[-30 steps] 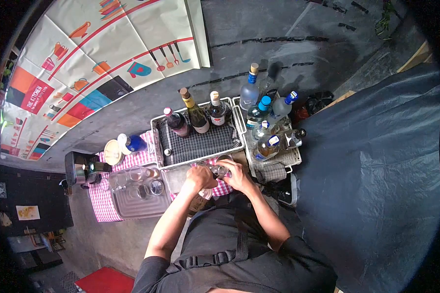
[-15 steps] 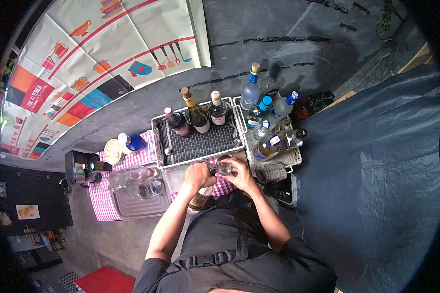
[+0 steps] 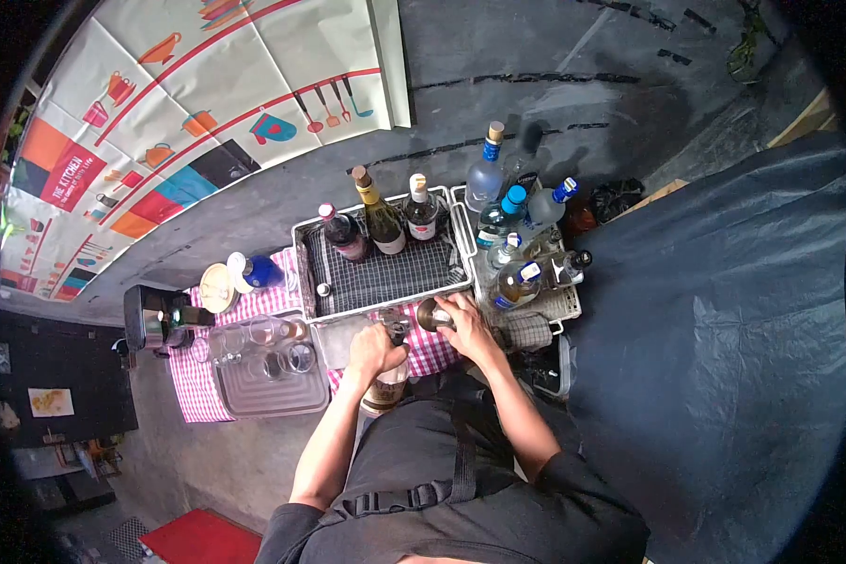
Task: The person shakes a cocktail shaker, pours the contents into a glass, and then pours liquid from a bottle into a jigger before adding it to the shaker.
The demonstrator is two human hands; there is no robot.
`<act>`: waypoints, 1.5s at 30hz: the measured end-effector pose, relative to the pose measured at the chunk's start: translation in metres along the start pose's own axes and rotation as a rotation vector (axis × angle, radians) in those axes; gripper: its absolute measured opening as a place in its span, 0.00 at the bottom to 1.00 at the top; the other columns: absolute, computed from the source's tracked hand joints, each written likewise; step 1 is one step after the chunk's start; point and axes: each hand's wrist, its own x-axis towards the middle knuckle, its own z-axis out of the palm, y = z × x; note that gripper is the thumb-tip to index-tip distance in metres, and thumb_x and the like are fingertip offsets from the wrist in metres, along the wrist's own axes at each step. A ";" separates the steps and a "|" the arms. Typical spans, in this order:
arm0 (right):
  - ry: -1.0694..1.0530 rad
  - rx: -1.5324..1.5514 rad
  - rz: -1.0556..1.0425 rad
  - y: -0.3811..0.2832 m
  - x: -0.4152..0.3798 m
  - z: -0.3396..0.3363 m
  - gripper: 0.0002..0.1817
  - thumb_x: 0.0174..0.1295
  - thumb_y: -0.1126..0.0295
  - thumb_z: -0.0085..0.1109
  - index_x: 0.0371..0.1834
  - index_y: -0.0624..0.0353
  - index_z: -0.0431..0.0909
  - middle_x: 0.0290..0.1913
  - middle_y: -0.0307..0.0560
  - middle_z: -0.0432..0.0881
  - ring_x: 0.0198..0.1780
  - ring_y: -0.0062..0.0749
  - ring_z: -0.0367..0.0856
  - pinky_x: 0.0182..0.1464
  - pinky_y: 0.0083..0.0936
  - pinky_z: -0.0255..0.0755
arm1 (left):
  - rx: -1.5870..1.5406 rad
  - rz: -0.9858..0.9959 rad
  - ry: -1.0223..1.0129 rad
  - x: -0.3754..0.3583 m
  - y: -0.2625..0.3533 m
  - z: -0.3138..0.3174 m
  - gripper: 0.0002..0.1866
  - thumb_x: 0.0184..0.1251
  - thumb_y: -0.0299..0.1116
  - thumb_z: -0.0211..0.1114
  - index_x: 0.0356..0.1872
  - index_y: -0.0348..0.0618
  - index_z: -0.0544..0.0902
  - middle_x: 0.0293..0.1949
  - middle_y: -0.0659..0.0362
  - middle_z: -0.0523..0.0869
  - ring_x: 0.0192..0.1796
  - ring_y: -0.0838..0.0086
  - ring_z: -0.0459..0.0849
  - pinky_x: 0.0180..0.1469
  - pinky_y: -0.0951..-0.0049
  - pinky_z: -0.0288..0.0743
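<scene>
My left hand [image 3: 376, 352] is closed round a small dark, shiny item [image 3: 397, 327], whose exact shape is too small to tell. Just to its right, the fingers of my right hand [image 3: 466, 325] grip a round metallic cup [image 3: 432, 315], its wide end facing left. Both hands are over a pink checkered cloth [image 3: 432, 352], in front of the wire-lined tray [image 3: 376, 303]. Below my left hand stands a container with brown contents [image 3: 383, 395], partly hidden by the wrist.
Three bottles, one a tall yellow-necked bottle [image 3: 383, 224], stand in the tray. A second rack [image 3: 564, 303] on the right holds several bottles. At the left are a clear tray [image 3: 273, 399] with several glasses, a blue bottle [image 3: 264, 273] and a black appliance [image 3: 150, 320].
The two hands have moved slightly apart. My right hand has shifted up and right, and the cup has turned so that more of its metallic side shows.
</scene>
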 end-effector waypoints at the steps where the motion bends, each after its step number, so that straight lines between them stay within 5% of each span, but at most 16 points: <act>1: -0.041 -0.051 0.002 0.000 0.002 0.001 0.34 0.51 0.77 0.73 0.66 0.57 0.77 0.58 0.52 0.77 0.62 0.48 0.75 0.65 0.38 0.71 | 0.000 -0.003 0.001 -0.001 0.000 -0.001 0.23 0.46 0.46 0.72 0.27 0.28 0.86 0.27 0.35 0.86 0.36 0.45 0.89 0.44 0.52 0.85; 9: -0.120 -0.137 -0.004 -0.011 0.003 -0.005 0.37 0.50 0.79 0.72 0.68 0.56 0.76 0.57 0.51 0.76 0.62 0.47 0.74 0.66 0.36 0.71 | 0.028 -0.049 -0.064 0.000 0.003 -0.006 0.22 0.45 0.44 0.70 0.26 0.27 0.86 0.28 0.35 0.87 0.37 0.45 0.90 0.46 0.53 0.85; 20: -0.002 0.408 -0.098 -0.016 -0.001 0.002 0.28 0.46 0.83 0.64 0.57 0.63 0.79 0.55 0.53 0.83 0.59 0.45 0.82 0.64 0.33 0.74 | 0.167 0.012 -0.233 0.014 0.039 -0.023 0.22 0.45 0.44 0.68 0.31 0.31 0.88 0.33 0.35 0.88 0.42 0.47 0.90 0.49 0.53 0.85; 45: -0.029 0.367 -0.149 -0.027 -0.004 -0.001 0.30 0.45 0.85 0.59 0.57 0.60 0.81 0.58 0.53 0.83 0.61 0.48 0.81 0.65 0.35 0.75 | 0.400 0.010 -0.489 0.025 0.058 -0.028 0.28 0.54 0.50 0.66 0.48 0.37 0.88 0.49 0.44 0.89 0.55 0.59 0.89 0.58 0.62 0.82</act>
